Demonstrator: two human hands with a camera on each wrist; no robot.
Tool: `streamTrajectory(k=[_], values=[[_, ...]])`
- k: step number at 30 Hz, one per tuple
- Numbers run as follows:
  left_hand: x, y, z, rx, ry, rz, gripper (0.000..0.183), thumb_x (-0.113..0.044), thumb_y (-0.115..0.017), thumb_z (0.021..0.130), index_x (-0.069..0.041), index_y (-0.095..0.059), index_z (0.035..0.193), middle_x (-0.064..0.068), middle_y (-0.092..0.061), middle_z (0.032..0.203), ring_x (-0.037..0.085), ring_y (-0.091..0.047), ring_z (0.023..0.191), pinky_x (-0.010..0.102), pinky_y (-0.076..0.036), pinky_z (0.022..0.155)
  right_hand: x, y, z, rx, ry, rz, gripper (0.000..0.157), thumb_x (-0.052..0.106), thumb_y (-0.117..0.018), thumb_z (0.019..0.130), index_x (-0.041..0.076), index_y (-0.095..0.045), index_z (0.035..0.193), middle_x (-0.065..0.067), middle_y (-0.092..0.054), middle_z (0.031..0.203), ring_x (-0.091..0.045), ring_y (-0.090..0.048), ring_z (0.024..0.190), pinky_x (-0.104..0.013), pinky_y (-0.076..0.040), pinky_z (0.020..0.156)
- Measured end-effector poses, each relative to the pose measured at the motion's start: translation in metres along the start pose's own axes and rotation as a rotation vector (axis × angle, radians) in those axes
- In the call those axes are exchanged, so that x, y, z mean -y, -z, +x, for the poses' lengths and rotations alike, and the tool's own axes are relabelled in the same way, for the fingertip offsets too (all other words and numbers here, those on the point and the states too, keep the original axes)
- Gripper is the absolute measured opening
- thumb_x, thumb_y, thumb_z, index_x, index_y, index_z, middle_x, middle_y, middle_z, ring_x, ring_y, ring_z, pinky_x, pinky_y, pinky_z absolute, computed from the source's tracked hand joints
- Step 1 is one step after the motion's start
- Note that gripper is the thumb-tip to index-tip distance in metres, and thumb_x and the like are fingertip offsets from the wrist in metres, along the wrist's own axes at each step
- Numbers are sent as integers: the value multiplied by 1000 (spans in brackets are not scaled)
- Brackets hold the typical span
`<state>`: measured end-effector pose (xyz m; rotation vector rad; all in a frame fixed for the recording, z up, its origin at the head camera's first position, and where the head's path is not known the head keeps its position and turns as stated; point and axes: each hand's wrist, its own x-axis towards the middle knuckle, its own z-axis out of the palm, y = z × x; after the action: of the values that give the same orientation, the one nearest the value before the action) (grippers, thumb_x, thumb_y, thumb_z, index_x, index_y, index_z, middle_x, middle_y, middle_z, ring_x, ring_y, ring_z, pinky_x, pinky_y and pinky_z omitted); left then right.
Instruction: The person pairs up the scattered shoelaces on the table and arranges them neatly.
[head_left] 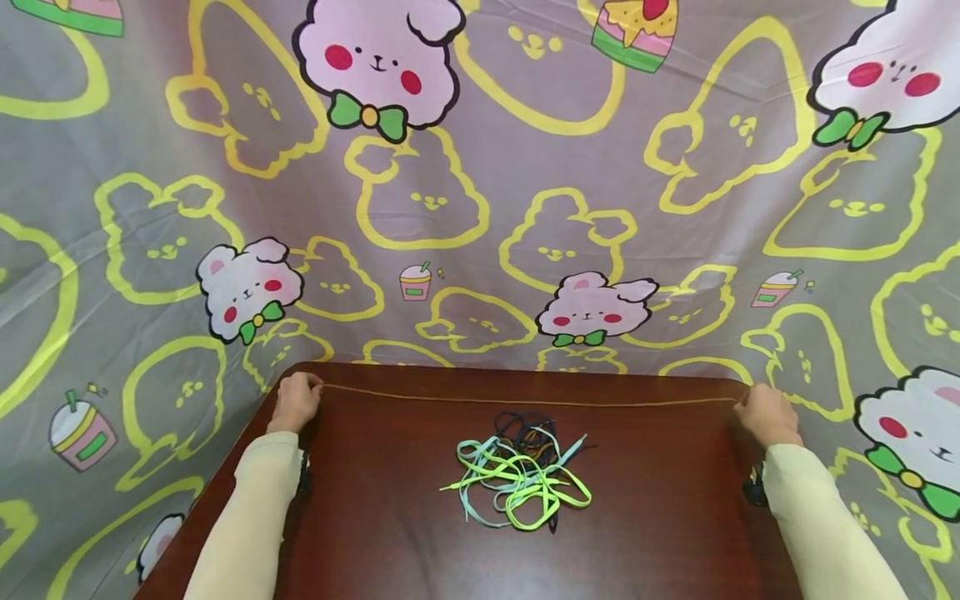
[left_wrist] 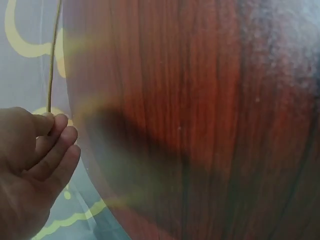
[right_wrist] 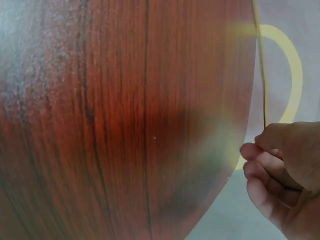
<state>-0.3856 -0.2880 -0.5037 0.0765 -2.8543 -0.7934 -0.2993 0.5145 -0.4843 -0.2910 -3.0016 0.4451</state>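
Observation:
A thin brown shoelace [head_left: 480, 401] stretches across the far part of the table, sagging slightly in the middle. My left hand [head_left: 297, 402] pinches one end between thumb and forefinger near the far left corner; the left wrist view shows the lace [left_wrist: 52, 65] running up from those fingertips. At the far right corner my right hand [head_left: 768, 415] pinches the other end, and in the right wrist view the lace [right_wrist: 263, 75] leads away from the thumb. Between the arms lies a tangled pile of shoelaces [head_left: 525, 475], neon yellow, light blue, dark and brown.
The dark red-brown wooden table [head_left: 390, 533] has rounded far corners. A grey curtain [head_left: 480, 183] with cartoon rabbits and yellow outlines hangs close around its back and sides. Dark wrist devices show beneath both cream sleeves [head_left: 247, 517].

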Motion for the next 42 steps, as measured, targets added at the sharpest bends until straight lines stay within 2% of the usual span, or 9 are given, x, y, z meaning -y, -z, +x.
streamTrajectory(k=[7,11,14,18,25,30,34,38,42], values=[[3,-4,1,-14,61,33,22,-17,-62,101,1,-74,95,21,-72,96,35,-67,79,52,-52,71,0,-4,-4,-10,-67,20,39,18,-62,92,11,-48,56,-5,-49,58,-28,-53,59,-46,-43,51],[5,-6,3,-19,95,44,26,-21,-63,102,-3,-73,87,18,-71,90,30,-65,72,50,-51,67,-4,-5,-3,-5,-123,32,38,23,-61,93,8,-55,58,-14,-57,65,-40,-60,67,-53,-46,55],[5,-8,4,-10,97,53,24,-20,-62,101,-3,-72,88,18,-71,93,34,-66,78,53,-51,71,-8,-6,-4,-2,-140,37,36,25,-61,93,6,-61,63,-25,-65,77,-52,-63,79,-61,-48,60],[7,-11,1,22,97,74,17,-14,-62,99,-2,-72,92,21,-71,99,39,-66,89,56,-51,78,-10,-9,-6,9,-152,47,33,24,-62,92,6,-61,64,-29,-67,84,-57,-63,86,-64,-48,64],[8,-16,-3,12,78,70,13,-12,-68,96,-2,-74,90,21,-72,99,42,-66,93,57,-51,78,-9,-13,-9,34,-179,55,38,26,-64,94,8,-56,62,-18,-63,73,-44,-63,75,-60,-48,63],[6,-18,-4,-40,35,95,19,-15,-69,96,3,-76,102,26,-72,107,46,-66,94,59,-52,78,-3,-15,-10,60,-186,50,38,28,-64,94,7,-53,65,-17,-59,71,-38,-60,71,-56,-47,62],[-8,-15,-4,-87,-21,96,25,-12,-65,96,6,-74,109,28,-71,110,47,-66,94,59,-53,79,16,-17,-6,29,-96,45,25,19,-64,92,-5,-62,84,-27,-64,85,-42,-63,76,-56,-49,62],[-35,-15,-1,-95,-103,58,25,-8,-61,93,5,-75,110,26,-72,109,42,-67,87,55,-53,76,55,-26,-2,-18,96,67,27,10,-66,92,-11,-66,109,-31,-68,102,-44,-67,86,-56,-53,68],[-72,-19,-1,-52,-188,-26,24,-9,-64,92,1,-75,110,23,-73,111,28,-59,66,43,-49,63,111,-40,-4,27,332,111,21,6,-70,90,-8,-70,106,-24,-71,101,-41,-68,92,-55,-54,77]])
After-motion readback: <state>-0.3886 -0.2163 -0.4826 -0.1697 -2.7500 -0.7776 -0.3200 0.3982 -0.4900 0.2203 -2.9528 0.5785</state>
